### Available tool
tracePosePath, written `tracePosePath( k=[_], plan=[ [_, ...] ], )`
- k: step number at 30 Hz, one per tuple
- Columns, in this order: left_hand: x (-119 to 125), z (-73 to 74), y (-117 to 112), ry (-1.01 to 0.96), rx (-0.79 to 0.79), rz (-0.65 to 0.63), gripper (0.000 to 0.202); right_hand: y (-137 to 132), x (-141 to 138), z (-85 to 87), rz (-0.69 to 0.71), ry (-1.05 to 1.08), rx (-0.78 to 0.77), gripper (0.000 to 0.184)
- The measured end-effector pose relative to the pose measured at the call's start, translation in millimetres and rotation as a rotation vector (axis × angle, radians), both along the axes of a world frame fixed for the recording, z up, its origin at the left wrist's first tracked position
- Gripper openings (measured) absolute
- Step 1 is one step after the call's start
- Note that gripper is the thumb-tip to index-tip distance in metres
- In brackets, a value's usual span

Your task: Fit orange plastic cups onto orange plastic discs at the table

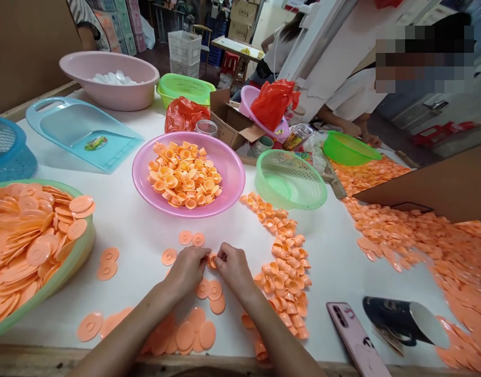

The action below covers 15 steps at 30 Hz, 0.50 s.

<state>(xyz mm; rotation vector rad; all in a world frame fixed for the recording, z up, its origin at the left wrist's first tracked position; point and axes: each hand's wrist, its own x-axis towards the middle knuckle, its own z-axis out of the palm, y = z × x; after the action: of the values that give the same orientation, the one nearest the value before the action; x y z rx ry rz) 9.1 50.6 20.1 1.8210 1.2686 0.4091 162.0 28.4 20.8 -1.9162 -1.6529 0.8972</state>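
sm. orange piece (211,260) was btwn both hands, on or just above the surface (120,214), can't tell which: plastic, roundish, mostly hidden. fingers of the l. hand (188,263) were pinched nearly closed on its l. edge; those of the r. hand (234,266) were bunched tight on its r. side. flat orange discs (215,289) w/ ringed faces lay nearby; cup-shaped pcs (283,275) ran in a curved band to the r.

surface was white & smooth w/ a rough wood edge (40,361). beyond: shiny pink basin (233,173) holding more cups, perforated lt. green colander (291,180), flat-lipped blue scoop (65,125). at l., green tub (81,256) heaped w/ discs. room behind had a white plastic crate (184,47) & a co-worker (352,94) far r.
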Motion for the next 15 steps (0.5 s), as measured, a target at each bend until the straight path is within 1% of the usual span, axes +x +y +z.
tracePosePath(
  k=[3, 7, 9, 12, 14, 15],
  plan=[
    [6.1, 5.5, 5.1, -0.021, -0.126, 0.067, 0.017, -0.2, 1.3, 0.3, 0.018, 0.009, 0.000, 0.016],
    [19.4, 1.4, 5.2, -0.009, -0.256, 0.185, 0.010, -3.0, 1.5, -1.9, 0.031, -0.007, -0.001, 0.015],
    [23.4, -3.1, 0.0, -0.027, -0.242, 0.216, 0.012, -6.1, -1.1, -4.8, 0.011, -0.023, 0.018, 0.015],
    [24.4, -9.0, -10.0, -0.095, -0.139, 0.228, 0.016, -10.2, -6.7, -8.6, -0.044, -0.041, 0.065, 0.015],
    [23.6, -10.9, -14.2, -0.087, -0.091, 0.215, 0.016, -9.4, -7.8, -8.3, -0.050, -0.013, 0.074, 0.015],
    [23.2, -10.3, -15.0, -0.062, -0.083, 0.204, 0.016, -7.6, -6.3, -6.6, -0.042, 0.028, 0.051, 0.015]
  ],
)
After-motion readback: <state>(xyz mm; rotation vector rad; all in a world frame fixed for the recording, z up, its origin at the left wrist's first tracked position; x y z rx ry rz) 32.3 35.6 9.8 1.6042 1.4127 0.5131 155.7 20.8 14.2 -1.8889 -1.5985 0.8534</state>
